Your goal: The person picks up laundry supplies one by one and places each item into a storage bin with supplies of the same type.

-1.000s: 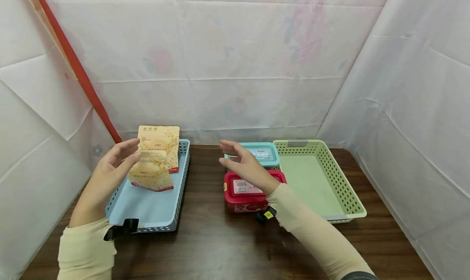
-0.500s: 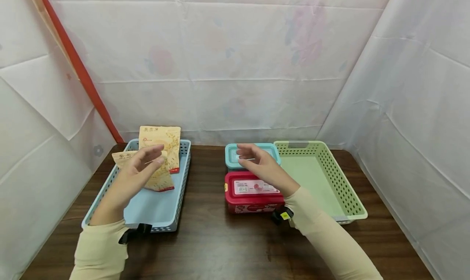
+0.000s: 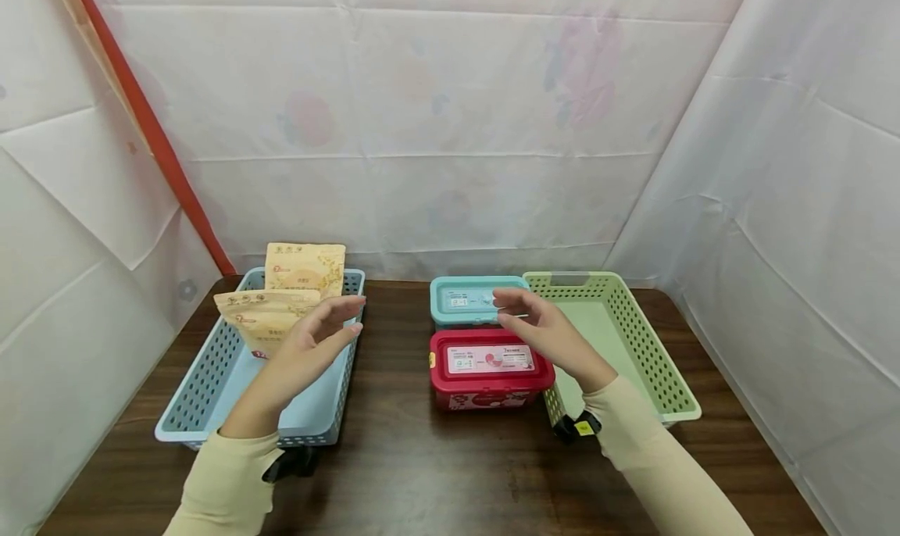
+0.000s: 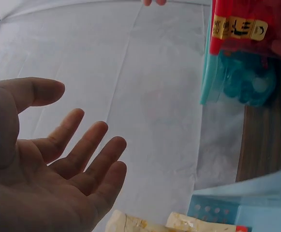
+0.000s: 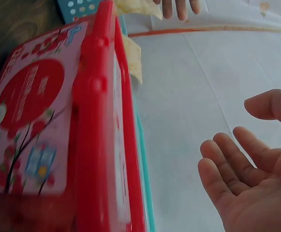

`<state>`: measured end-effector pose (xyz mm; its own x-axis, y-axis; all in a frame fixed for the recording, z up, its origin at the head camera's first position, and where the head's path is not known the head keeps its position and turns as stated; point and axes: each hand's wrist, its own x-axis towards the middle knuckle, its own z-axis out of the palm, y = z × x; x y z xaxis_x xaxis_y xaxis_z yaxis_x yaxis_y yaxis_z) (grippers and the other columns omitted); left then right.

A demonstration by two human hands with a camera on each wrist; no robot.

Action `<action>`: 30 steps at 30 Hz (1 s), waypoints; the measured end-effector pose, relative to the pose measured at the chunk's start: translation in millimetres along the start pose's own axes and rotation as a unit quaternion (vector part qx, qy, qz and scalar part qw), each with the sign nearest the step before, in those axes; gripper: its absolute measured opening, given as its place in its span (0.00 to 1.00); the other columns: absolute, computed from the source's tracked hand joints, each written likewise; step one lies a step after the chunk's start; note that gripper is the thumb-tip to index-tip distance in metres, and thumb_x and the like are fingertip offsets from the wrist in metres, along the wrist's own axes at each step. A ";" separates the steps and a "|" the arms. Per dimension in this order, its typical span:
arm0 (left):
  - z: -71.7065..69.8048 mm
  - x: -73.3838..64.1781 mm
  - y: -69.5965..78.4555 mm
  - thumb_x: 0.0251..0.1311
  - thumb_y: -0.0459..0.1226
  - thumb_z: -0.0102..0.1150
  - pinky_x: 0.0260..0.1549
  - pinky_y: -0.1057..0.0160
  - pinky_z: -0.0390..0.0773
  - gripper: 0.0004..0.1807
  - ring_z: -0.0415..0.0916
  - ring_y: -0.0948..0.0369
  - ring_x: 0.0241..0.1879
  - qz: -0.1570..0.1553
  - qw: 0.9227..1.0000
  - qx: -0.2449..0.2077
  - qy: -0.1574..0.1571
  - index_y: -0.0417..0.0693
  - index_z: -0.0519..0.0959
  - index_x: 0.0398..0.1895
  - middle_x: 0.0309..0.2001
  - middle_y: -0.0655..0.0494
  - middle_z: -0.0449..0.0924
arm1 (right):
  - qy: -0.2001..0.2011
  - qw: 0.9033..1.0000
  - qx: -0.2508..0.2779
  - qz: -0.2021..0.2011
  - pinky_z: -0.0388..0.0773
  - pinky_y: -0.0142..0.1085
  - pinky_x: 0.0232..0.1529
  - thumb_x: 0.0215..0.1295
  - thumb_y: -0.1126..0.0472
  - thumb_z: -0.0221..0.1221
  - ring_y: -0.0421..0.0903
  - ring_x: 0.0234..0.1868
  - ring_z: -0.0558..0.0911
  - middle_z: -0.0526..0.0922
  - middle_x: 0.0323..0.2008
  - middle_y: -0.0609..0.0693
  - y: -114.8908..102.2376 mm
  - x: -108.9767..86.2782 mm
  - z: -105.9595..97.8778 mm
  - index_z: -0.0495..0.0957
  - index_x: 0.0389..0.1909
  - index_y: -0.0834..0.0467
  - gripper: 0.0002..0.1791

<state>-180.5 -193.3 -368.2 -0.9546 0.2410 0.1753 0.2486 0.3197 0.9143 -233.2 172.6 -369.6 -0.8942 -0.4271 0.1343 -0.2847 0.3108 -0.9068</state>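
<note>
My left hand [image 3: 305,356] is raised over the right side of the blue basket [image 3: 337,399], relaxed, thumb apart from the fingers, and holds nothing. Two yellow food pouches [image 3: 263,315] stand in that basket, the front one leaning left and partly behind my hand. Farther right, my right hand [image 3: 551,334] hovers over the edge of the green basket [image 3: 647,348], also holding nothing, its fingertips overlapping the turquoise-lidded box [image 3: 464,301]. A red-lidded box [image 3: 485,372] with a pink label sits in front of the turquoise one. In the right wrist view the red box [image 5: 34,111] looms beside my hand.
Both baskets and boxes stand on a dark wooden table [image 3: 401,466]. White sheeting [image 3: 422,130] hangs behind and along both sides, with a red strip [image 3: 155,137] at the back left corner. Bare tabletop shows between the blue basket and the boxes.
Both hands have moved to the right and slightly lower, my left from over the pouches to the basket's right side, my right from over the boxes toward the green basket. The boxes and baskets stay put.
</note>
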 end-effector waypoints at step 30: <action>83.5 18.3 -22.6 0.72 0.36 0.56 0.46 0.52 0.81 0.17 0.80 0.49 0.50 -0.058 0.998 -0.034 -0.002 0.43 0.77 0.61 0.50 0.48 0.82 | 0.020 0.983 -0.182 0.025 0.80 0.51 0.52 0.72 0.59 0.61 0.55 0.51 0.82 0.78 0.58 0.64 48.5 -46.2 -39.5 0.71 0.66 0.69 0.27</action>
<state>-189.9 -119.6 -416.2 -0.9757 0.2088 0.0662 0.1251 0.2834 0.9508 -219.3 240.9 -404.0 -0.9212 -0.3715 0.1160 -0.3380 0.6162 -0.7113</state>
